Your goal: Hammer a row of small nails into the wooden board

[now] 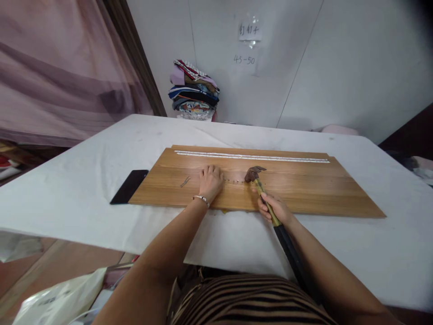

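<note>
My right hand (275,209) is wrapped round the yellow and black handle of a claw hammer (268,203). The rusty brown hammer head is over the middle of a wooden board (304,189), by one end of a row of small nails (233,181). On the board beside the row's other end rests my left hand (211,182), a bracelet at its wrist. Its fingers are spread and bent downward, and nothing shows in them. A few loose nails (185,181) lie to its left. Two white strips (252,156) run along the board's far side.
The board lies on a table with a white cloth (84,189). A black flat object (130,186) sticks out at the board's left end. Folded clothes (195,90) are stacked against the wall behind. A plastic bag (64,298) is below the table's front left edge.
</note>
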Action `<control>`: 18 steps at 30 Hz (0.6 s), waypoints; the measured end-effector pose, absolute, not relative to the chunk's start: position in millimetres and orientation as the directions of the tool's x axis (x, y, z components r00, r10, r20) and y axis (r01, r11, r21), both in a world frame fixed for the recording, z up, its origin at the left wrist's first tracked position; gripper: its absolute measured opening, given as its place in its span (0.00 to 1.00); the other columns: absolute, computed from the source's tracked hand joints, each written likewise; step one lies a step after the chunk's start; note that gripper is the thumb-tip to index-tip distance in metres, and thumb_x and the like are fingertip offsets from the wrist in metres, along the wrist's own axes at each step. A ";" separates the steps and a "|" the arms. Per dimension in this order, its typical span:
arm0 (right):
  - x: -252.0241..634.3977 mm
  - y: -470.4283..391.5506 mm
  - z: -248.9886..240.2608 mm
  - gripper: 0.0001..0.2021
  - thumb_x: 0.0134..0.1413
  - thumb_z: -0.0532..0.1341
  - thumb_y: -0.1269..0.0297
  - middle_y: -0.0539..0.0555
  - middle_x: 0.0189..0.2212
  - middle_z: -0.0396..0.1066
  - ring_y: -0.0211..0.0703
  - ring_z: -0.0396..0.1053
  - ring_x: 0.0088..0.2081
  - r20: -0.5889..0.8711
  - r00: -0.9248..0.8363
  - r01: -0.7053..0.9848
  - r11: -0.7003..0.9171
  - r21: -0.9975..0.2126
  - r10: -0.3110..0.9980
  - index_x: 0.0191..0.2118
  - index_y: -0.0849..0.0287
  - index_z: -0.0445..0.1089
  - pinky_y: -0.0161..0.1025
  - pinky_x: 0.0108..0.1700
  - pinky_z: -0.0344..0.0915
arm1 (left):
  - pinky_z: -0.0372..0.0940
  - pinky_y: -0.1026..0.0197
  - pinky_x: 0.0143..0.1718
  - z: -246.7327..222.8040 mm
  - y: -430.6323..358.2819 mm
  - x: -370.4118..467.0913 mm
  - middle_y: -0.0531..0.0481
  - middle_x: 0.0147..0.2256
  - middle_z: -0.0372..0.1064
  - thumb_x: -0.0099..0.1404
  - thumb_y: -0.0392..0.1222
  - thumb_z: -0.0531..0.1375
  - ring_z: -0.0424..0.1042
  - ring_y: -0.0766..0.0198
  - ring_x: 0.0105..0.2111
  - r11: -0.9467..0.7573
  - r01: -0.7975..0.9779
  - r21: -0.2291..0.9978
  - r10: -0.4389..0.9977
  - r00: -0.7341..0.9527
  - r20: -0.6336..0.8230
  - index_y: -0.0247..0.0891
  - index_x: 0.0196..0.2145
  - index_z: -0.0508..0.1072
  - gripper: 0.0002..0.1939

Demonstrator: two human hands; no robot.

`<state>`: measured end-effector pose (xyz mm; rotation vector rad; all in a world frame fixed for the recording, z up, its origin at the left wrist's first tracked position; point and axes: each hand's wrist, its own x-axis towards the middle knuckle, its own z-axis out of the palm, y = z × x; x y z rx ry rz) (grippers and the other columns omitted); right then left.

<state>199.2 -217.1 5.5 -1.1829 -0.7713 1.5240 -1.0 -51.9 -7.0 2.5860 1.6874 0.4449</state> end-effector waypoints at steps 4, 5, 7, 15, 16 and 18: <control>199.5 -217.5 6.8 0.27 0.50 0.68 0.45 0.38 0.16 0.58 0.33 0.50 0.11 -0.281 -0.007 -0.330 -0.268 -0.905 0.960 0.50 0.53 0.67 0.31 0.11 0.49 | 0.58 0.44 0.60 -6.8 -52.8 -0.8 0.38 0.54 0.71 0.74 0.43 0.49 0.64 0.46 0.58 -0.421 0.887 0.190 0.898 0.377 0.229 0.40 0.47 0.74 0.15; 199.6 -217.7 7.0 0.27 0.49 0.68 0.44 0.38 0.16 0.58 0.33 0.50 0.11 -0.279 -0.009 -0.330 -0.267 -0.906 0.960 0.50 0.53 0.66 0.30 0.11 0.49 | 0.58 0.44 0.60 -7.1 -52.9 -0.9 0.38 0.55 0.71 0.74 0.43 0.49 0.64 0.46 0.58 -0.422 0.886 0.191 0.897 0.377 0.231 0.40 0.47 0.74 0.15; 199.8 -217.8 6.6 0.28 0.48 0.69 0.44 0.38 0.16 0.58 0.32 0.50 0.11 -0.283 -0.008 -0.330 -0.270 -0.905 0.959 0.49 0.54 0.66 0.30 0.11 0.49 | 0.58 0.44 0.60 -7.8 -52.8 -1.0 0.38 0.55 0.71 0.74 0.43 0.49 0.63 0.46 0.59 -0.421 0.888 0.187 0.897 0.375 0.235 0.40 0.47 0.74 0.15; 200.9 -217.8 4.5 0.26 0.51 0.68 0.45 0.39 0.16 0.58 0.32 0.50 0.11 -0.266 -0.015 -0.334 -0.256 -0.907 0.964 0.51 0.54 0.67 0.30 0.11 0.48 | 0.58 0.45 0.60 -8.2 -52.1 -1.0 0.38 0.54 0.71 0.74 0.43 0.49 0.64 0.47 0.58 -0.416 0.893 0.172 0.898 0.375 0.229 0.40 0.47 0.74 0.15; 201.0 -217.8 4.9 0.26 0.51 0.68 0.45 0.39 0.16 0.58 0.32 0.50 0.11 -0.262 -0.015 -0.334 -0.252 -0.908 0.965 0.51 0.54 0.67 0.30 0.11 0.49 | 0.58 0.44 0.60 -7.8 -52.2 -1.0 0.38 0.54 0.71 0.74 0.43 0.49 0.64 0.47 0.58 -0.416 0.893 0.174 0.899 0.374 0.228 0.40 0.47 0.74 0.15; 201.0 -217.6 5.0 0.27 0.51 0.68 0.45 0.39 0.17 0.58 0.32 0.50 0.11 -0.263 -0.016 -0.333 -0.253 -0.908 0.965 0.52 0.54 0.67 0.30 0.11 0.49 | 0.58 0.44 0.60 -7.0 -52.5 -1.0 0.38 0.54 0.71 0.74 0.43 0.49 0.64 0.47 0.58 -0.416 0.892 0.175 0.899 0.375 0.226 0.40 0.47 0.74 0.15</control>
